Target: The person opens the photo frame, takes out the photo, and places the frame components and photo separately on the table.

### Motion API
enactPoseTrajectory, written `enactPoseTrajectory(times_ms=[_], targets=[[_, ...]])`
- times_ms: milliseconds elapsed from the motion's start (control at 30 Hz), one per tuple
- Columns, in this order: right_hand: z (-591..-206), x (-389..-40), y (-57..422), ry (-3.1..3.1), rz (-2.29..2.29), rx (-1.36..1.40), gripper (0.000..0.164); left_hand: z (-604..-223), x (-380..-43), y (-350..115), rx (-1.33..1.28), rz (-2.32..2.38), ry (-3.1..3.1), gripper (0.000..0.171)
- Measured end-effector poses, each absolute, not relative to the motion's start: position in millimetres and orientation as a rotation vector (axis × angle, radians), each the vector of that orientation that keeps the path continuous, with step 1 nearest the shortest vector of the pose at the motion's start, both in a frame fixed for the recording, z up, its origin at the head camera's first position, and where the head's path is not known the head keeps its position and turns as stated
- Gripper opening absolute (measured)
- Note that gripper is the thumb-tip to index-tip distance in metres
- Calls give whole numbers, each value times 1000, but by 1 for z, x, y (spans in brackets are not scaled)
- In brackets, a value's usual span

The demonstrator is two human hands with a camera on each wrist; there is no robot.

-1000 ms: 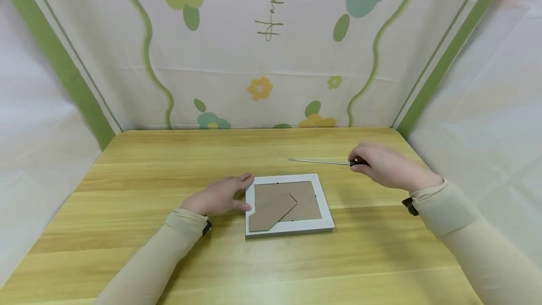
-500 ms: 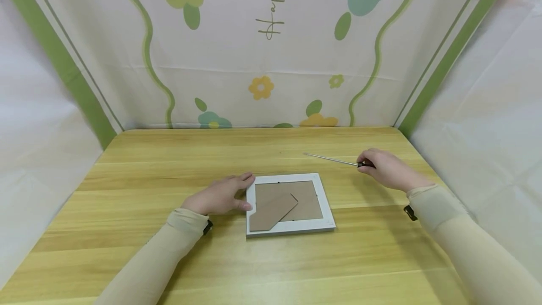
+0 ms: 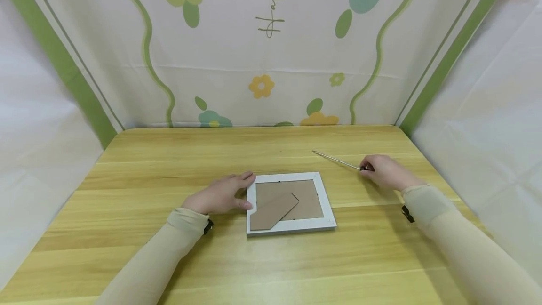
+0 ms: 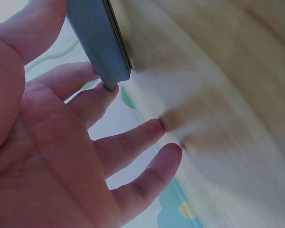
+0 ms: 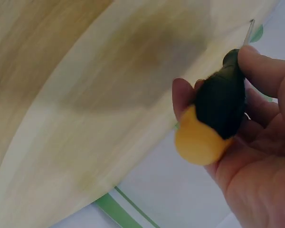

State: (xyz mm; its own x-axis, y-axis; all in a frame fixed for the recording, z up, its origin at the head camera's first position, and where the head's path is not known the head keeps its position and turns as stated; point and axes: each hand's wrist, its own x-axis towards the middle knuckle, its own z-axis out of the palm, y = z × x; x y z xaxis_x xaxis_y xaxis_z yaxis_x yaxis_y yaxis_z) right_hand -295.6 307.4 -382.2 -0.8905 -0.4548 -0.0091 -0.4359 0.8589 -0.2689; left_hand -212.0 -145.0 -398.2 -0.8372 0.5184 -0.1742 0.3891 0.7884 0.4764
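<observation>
A white picture frame [image 3: 326, 206] lies back side up on the table, its brown backing board [image 3: 302, 189] and folded stand leg [image 3: 271, 213] showing. My left hand [image 3: 220, 195] rests at the frame's left edge. The thumb and foremost fingers touch it, while the other fingers [image 4: 133, 142] spread loosely beside it in the left wrist view. To the right of the frame, my right hand [image 3: 385, 172] grips a screwdriver [image 3: 338, 160] by its handle. In the right wrist view that handle [image 5: 221, 102] is black with a yellow end. The thin metal shaft points left and away.
The wooden table [image 3: 190, 149] reaches back to a white curtain [image 3: 220, 46] printed with flowers. White cloth [image 3: 487, 116] hangs at both sides. A dark band [image 3: 408, 213] shows at the right wrist, another [image 3: 208, 226] at the left.
My right hand has moved right and toward me with the screwdriver, getting lower over the table. The shaft has turned to point more away. My left hand and the frame stay in place.
</observation>
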Motion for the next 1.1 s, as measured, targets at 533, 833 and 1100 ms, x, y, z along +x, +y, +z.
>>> enactPoseTrajectory(times_ms=[533, 833, 1100], targets=[[-379, -290, 283, 2864, -304, -574, 38, -393, -210, -144, 694, 652, 2678, 83], [-383, -290, 279, 2826, -259, -509, 52, -393, -210, -144, 692, 641, 2679, 84], [-378, -287, 280, 2843, -224, -540, 61, -395, -210, -145, 684, 643, 2680, 84]])
